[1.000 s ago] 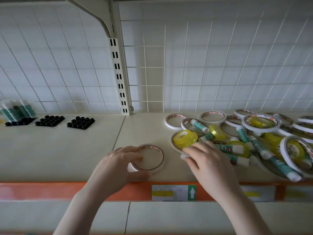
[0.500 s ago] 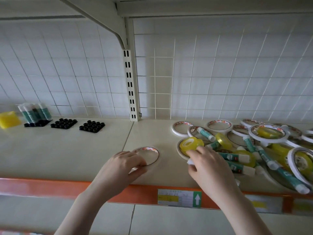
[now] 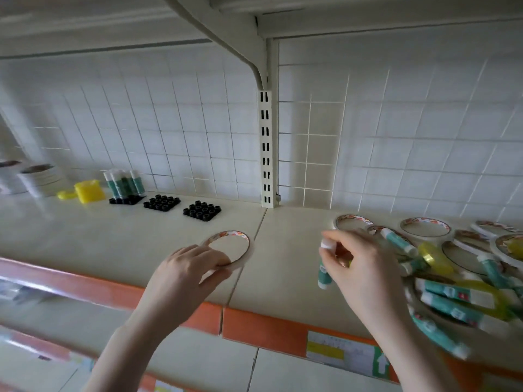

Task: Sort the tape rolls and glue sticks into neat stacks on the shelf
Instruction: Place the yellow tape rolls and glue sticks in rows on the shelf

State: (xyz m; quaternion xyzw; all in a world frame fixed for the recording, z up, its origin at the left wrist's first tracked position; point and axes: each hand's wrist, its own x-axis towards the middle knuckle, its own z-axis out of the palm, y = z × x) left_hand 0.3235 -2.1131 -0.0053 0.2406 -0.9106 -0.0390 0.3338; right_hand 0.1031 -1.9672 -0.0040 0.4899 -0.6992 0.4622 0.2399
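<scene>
My left hand (image 3: 186,275) pinches the near rim of a thin white tape roll (image 3: 237,241), tilted just above the cream shelf (image 3: 127,236) near its middle seam. My right hand (image 3: 359,267) grips a green glue stick (image 3: 324,274) upright, white cap at the top, beside a jumbled pile (image 3: 452,267) of white tape rolls, yellow tape rolls and green glue sticks at the right. Standing glue sticks (image 3: 123,183) fill a black holder at the far left.
Two black holders (image 3: 162,203) (image 3: 201,212) sit with open slots by the back grid wall. Yellow tape (image 3: 89,190) and stacked white rolls (image 3: 42,178) stand further left. An upright post (image 3: 267,148) divides the back. An orange strip (image 3: 254,326) edges the shelf front.
My right hand has lifted a glue stick out of the pile and moved left. My left hand has carried the white tape roll leftward, and the view has swung left.
</scene>
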